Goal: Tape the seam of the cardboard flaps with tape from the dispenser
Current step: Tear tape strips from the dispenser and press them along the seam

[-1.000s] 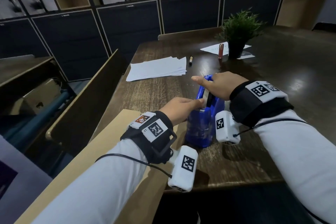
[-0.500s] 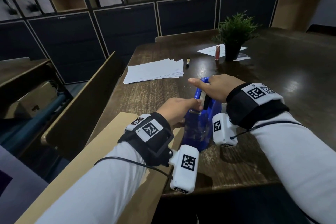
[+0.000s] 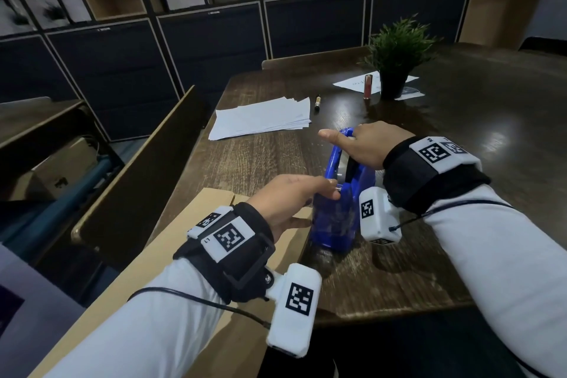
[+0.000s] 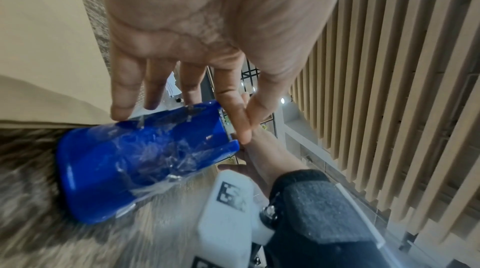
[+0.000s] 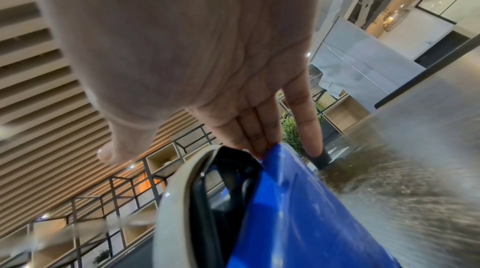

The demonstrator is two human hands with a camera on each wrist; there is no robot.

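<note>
A blue tape dispenser (image 3: 339, 212) stands on the dark wooden table (image 3: 445, 255), its cutter end towards me. My left hand (image 3: 333, 189) reaches in from the left; in the left wrist view its thumb and forefinger (image 4: 241, 126) pinch the tape end at the cutter of the dispenser (image 4: 135, 161), the other fingers straight. My right hand (image 3: 362, 144) rests on top with straight fingers (image 5: 259, 140) pressing the blue body (image 5: 298, 210) beside the tape roll (image 5: 176, 190), thumb sticking out free. Flat cardboard (image 3: 199, 255) lies at the table's left edge, under my left forearm.
A stack of white paper (image 3: 260, 118), a pen (image 3: 317, 101), a red tube (image 3: 367, 86) and a potted plant (image 3: 395, 55) sit farther back on the table. A chair back (image 3: 138, 178) stands left of the table. Dark cabinets line the wall.
Both hands stay on the dispenser as before. The head view has tipped slightly; the dispenser has not visibly moved.
</note>
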